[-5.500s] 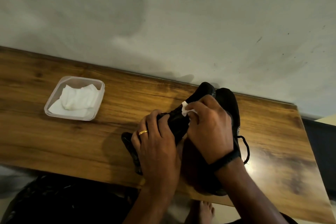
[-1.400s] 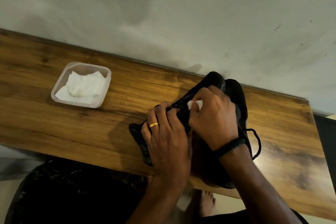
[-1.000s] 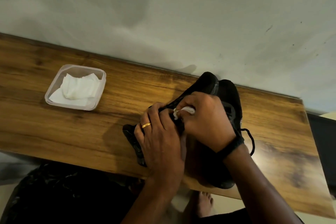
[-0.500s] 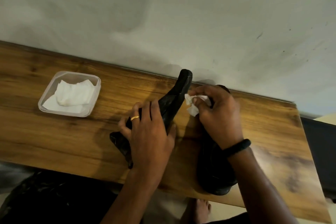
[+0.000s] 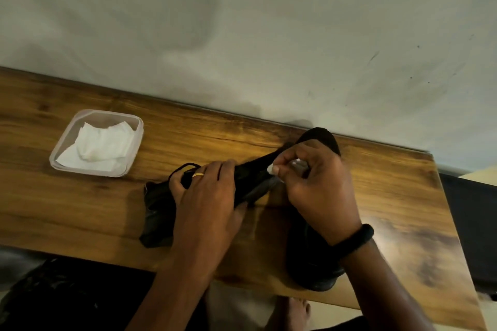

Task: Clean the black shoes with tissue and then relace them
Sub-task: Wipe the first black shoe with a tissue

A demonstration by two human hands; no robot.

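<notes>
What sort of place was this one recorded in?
Probably a room in a home: a narrow wooden table against a plain wall, a plastic container of tissues, and a bare foot on the floor.

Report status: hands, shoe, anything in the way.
Left hand grips the black shoe, lying on the table. Right hand pinches a tissue wad against it. Second shoe sits under the right wrist; no obstruction seen.

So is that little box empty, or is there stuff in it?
Not empty. The box holds white tissues, crumpled and piled inside. It has no lid on.
</notes>
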